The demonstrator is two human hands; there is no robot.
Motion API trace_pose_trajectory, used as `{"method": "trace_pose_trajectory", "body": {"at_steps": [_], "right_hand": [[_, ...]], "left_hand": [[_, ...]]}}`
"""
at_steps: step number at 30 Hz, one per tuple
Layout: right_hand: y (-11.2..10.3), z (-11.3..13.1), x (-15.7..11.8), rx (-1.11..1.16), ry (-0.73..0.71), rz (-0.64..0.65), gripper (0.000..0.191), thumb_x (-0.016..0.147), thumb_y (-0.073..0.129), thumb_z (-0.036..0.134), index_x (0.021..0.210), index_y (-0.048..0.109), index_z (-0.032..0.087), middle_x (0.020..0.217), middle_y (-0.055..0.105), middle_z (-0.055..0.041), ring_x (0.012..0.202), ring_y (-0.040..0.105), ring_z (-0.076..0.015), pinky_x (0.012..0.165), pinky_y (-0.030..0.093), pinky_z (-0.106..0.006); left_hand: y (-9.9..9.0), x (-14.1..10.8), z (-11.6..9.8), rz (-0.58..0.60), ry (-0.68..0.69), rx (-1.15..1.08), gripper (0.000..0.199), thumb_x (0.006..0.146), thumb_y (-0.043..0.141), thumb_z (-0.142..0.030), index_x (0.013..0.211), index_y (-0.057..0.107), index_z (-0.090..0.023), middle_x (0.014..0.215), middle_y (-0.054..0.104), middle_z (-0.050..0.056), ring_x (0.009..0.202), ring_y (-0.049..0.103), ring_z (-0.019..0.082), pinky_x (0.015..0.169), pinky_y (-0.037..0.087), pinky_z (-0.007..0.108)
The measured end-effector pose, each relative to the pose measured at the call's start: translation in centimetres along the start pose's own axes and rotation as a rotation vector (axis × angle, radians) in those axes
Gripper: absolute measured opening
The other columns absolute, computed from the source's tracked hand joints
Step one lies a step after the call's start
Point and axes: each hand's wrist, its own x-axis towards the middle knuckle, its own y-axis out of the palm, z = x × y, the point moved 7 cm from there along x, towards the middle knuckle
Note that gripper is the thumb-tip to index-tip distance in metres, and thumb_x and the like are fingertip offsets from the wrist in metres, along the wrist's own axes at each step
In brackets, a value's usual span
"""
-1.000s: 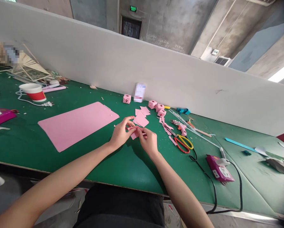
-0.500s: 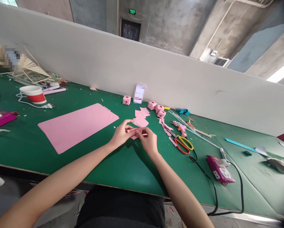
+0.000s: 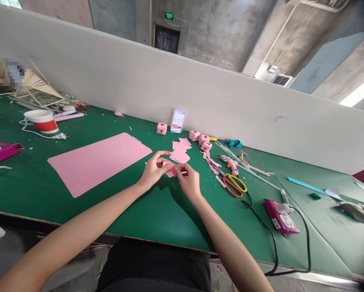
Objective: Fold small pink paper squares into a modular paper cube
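Observation:
Between my fingertips is a small folded piece of pink paper (image 3: 170, 173), partly covered by them. My left hand (image 3: 154, 171) pinches its left side, with the index finger stretched out past it. My right hand (image 3: 188, 179) is closed on the right side of the same piece. Just beyond my hands lies a loose pile of pink paper squares (image 3: 180, 153). A large pink sheet (image 3: 99, 164) lies flat to the left. Several folded pink paper boxes with dark diamond-shaped openings stand farther back, one of them (image 3: 161, 129) apart from the others (image 3: 204, 140).
Right of my hands lie scissors (image 3: 235, 185) with red and yellow handles, pink paper strips (image 3: 214, 168) and a pink glue gun (image 3: 232, 166). A purple power strip (image 3: 281, 217) trails a black cable. A paper cup (image 3: 43, 121) stands left. A white partition (image 3: 133, 81) borders the green table.
My fingers have shifted slightly on the small pink paper, and more of its left part now shows. Both hands stay in nearly the same place.

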Motion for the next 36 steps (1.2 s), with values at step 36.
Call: {"method": "trace_pose_trajectory", "body": {"at_steps": [36], "right_hand": [[0.5,-0.3,0.2,0.32,0.074,0.027,0.032,0.077,0.079,0.05,0.077,0.067,0.02,0.076,0.072,-0.0018,0.066,0.065,-0.0162,0.06,0.05,-0.027]], "left_hand": [[0.4,-0.6,-1.5,0.033,0.02,-0.134,0.049,0.081,0.076,-0.041,0.119,0.059,-0.017,0.095,0.074,0.006,0.09,0.072,0.022,0.078,0.058,0.033]]}}
